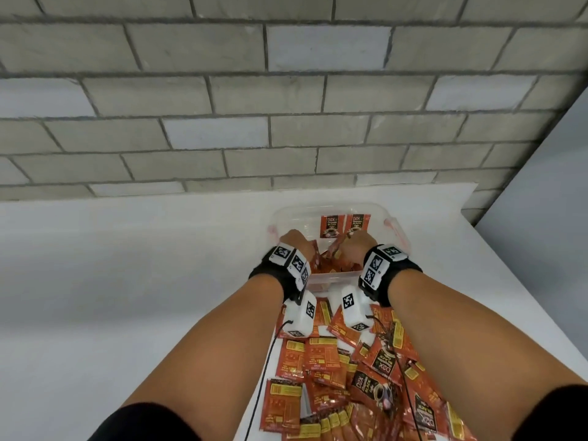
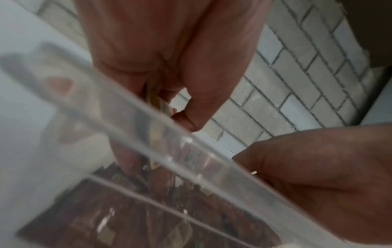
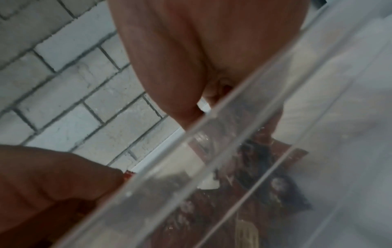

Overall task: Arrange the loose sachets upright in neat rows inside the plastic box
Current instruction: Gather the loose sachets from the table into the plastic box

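Evidently only two upright sachets stood in the plastic box while both the left hand and right hand grasped a near-wall batch of sachets, the loose pile still unsorted.

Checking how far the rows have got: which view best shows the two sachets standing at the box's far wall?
The head view: the two upright sachets face the camera inside the plastic box. Both wrist views show only blurred sachets through the box wall.

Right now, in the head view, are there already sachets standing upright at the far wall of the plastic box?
Yes, two upright sachets stand side by side against the far wall of the plastic box, fronts facing the camera.
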### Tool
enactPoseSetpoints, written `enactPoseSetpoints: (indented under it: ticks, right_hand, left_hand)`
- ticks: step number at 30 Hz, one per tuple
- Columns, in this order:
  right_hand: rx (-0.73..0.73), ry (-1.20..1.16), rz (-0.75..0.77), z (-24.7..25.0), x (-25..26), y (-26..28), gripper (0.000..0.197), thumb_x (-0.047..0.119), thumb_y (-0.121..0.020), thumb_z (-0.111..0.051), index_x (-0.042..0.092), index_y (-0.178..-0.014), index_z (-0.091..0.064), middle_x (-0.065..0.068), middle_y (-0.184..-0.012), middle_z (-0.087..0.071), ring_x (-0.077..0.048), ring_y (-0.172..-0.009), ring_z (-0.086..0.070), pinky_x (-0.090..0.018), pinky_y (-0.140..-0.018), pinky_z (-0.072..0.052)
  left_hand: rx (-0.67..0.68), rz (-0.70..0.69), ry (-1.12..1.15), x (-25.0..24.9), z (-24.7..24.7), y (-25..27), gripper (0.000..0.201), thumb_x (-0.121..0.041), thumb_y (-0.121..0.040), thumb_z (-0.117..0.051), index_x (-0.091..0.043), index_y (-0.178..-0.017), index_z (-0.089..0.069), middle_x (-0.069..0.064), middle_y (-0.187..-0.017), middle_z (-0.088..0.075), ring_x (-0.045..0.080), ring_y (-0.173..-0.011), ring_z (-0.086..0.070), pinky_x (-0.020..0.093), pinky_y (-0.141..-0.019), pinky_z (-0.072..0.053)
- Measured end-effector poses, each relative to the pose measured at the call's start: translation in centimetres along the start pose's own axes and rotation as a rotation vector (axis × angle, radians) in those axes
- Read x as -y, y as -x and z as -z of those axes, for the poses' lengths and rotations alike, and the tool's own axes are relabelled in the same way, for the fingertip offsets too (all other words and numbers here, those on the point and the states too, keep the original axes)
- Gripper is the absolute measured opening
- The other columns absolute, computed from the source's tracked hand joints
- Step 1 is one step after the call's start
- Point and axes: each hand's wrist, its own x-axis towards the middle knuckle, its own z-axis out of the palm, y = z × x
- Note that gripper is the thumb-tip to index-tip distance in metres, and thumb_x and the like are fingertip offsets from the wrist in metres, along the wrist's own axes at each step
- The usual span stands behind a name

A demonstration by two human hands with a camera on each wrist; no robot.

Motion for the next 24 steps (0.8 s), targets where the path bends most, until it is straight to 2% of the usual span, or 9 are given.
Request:
enactPoseSetpoints:
  ticks: [3, 5, 8, 10, 13, 15, 19, 22, 24]
  right_hand:
    - [0.032, 0.194, -0.014, 0.2, -0.1, -0.1, 0.03, 0.014, -0.093, -0.05, -0.002, -0.12, -0.053, -0.016, -0.107, -0.06, -0.021, -0.079, -0.058, -0.026, -0.061, -0.044]
    - [0.05, 0.247, 0.0, 0.4, -0.4, 0.0, 0.033, 0.017, -0.092, -0.054, 0.0, -0.121, -0.054, -0.015, -0.111, -0.062, -0.022, -0.087, -0.058, -0.027, -0.067, -0.045]
    - [0.016, 0.309, 0.011, 1.1, -0.9, 0.6, 0.033, 0.021, -0.093, -0.052, 0.001, -0.119, -0.056, -0.015, -0.113, -0.064, -0.025, -0.09, -0.06, -0.025, -0.061, -0.044]
    - [-0.012, 0.314, 0.067, 1.8, -1.4, 1.4, 0.044, 0.02, -0.091, -0.054, 0.001, -0.13, -0.049, -0.017, -0.124, -0.059, -0.029, -0.105, -0.06, -0.028, -0.07, -0.048]
    - [-0.106, 0.137, 0.228, 2.9, -2.4, 4.6, 0.052, 0.018, -0.091, -0.057, 0.008, -0.139, -0.041, -0.012, -0.136, -0.05, -0.027, -0.121, -0.05, -0.026, -0.092, -0.039]
    - [-0.171, 0.042, 0.322, 3.1, -3.3, 7.3, 0.038, 0.016, -0.092, -0.056, 0.012, -0.129, -0.049, -0.007, -0.13, -0.053, -0.021, -0.113, -0.053, -0.023, -0.088, -0.037]
    - [-0.193, 0.045, 0.405, 1.8, -6.0, 11.3, 0.01, 0.01, -0.09, -0.056, 0.017, -0.098, -0.056, -0.002, -0.1, -0.063, -0.014, -0.084, -0.056, -0.021, -0.071, -0.039]
    - [-0.062, 0.147, 0.329, 0.0, -7.4, 11.9, 0.013, 0.01, -0.089, -0.055, 0.019, -0.099, -0.058, -0.001, -0.098, -0.064, -0.015, -0.083, -0.06, -0.021, -0.067, -0.042]
    - [0.027, 0.272, 0.269, -1.5, -7.6, 11.5, 0.023, 0.016, -0.09, -0.056, 0.018, -0.113, -0.059, -0.003, -0.11, -0.064, -0.018, -0.092, -0.062, -0.024, -0.074, -0.047]
  left_hand:
    - [-0.003, 0.023, -0.024, 0.0, -0.6, -0.2, 0.017, -0.012, -0.097, -0.051, -0.001, -0.09, -0.06, 0.014, -0.113, -0.066, 0.026, -0.103, -0.063, 0.024, -0.074, -0.045]
    - [-0.01, 0.019, -0.045, -0.2, -0.6, 0.1, 0.021, -0.015, -0.098, -0.05, 0.002, -0.099, -0.062, 0.015, -0.116, -0.064, 0.028, -0.104, -0.062, 0.026, -0.076, -0.045]
    - [0.001, -0.029, 0.023, -0.6, 0.7, 1.2, 0.034, -0.026, -0.093, -0.059, 0.001, -0.112, -0.057, 0.016, -0.126, -0.059, 0.028, -0.106, -0.059, 0.025, -0.074, -0.041]
    - [0.019, -0.048, 0.116, -0.6, 2.4, 2.1, 0.04, -0.024, -0.092, -0.058, -0.003, -0.126, -0.052, 0.014, -0.128, -0.056, 0.029, -0.114, -0.055, 0.025, -0.078, -0.038]
    - [0.054, -0.063, 0.437, 0.6, 4.9, 4.2, 0.006, -0.019, -0.09, -0.059, -0.013, -0.091, -0.06, 0.01, -0.093, -0.062, 0.026, -0.08, -0.061, 0.029, -0.068, -0.047]
    - [0.054, -0.045, 0.481, 2.2, 5.7, 5.9, 0.008, -0.021, -0.092, -0.058, -0.014, -0.088, -0.058, 0.007, -0.084, -0.063, 0.021, -0.069, -0.061, 0.028, -0.06, -0.049]
    - [0.089, 0.003, 0.281, 6.4, 4.6, 8.3, 0.018, -0.028, -0.094, -0.054, -0.011, -0.094, -0.059, 0.007, -0.086, -0.063, 0.017, -0.072, -0.062, 0.024, -0.053, -0.049]
    - [0.118, 0.1, 0.229, 7.9, 2.5, 8.7, 0.022, -0.027, -0.092, -0.056, -0.007, -0.099, -0.057, 0.008, -0.089, -0.061, 0.019, -0.075, -0.063, 0.027, -0.053, -0.052]
    - [0.127, 0.147, 0.216, 8.1, 1.1, 8.6, 0.026, -0.03, -0.09, -0.06, -0.005, -0.097, -0.056, 0.008, -0.087, -0.059, 0.023, -0.081, -0.064, 0.033, -0.061, -0.058]
